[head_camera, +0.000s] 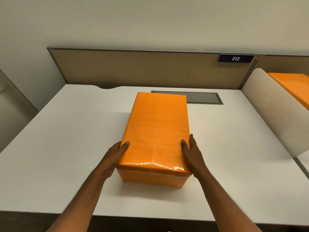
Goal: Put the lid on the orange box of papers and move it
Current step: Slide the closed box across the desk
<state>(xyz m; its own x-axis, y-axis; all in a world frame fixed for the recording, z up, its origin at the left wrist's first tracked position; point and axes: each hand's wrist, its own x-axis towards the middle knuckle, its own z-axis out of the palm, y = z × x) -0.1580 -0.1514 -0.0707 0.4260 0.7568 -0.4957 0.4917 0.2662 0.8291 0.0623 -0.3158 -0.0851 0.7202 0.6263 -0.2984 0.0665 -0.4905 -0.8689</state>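
Observation:
An orange box (151,179) stands in the middle of the white desk (66,131), long side pointing away from me. Its orange lid (157,128) sits on top and covers it fully, so the papers inside are hidden. My left hand (117,154) presses against the lid's near left side, thumb on the top surface. My right hand (192,151) grips the near right side the same way, thumb on top, fingers down the side. The box rests on the desk.
A grey cable hatch (204,97) is set into the desk just behind the box. A beige partition (142,69) with a blue "212" sign (235,58) closes the back. At right, a curved white divider (267,111) and another orange object (294,86) beyond it.

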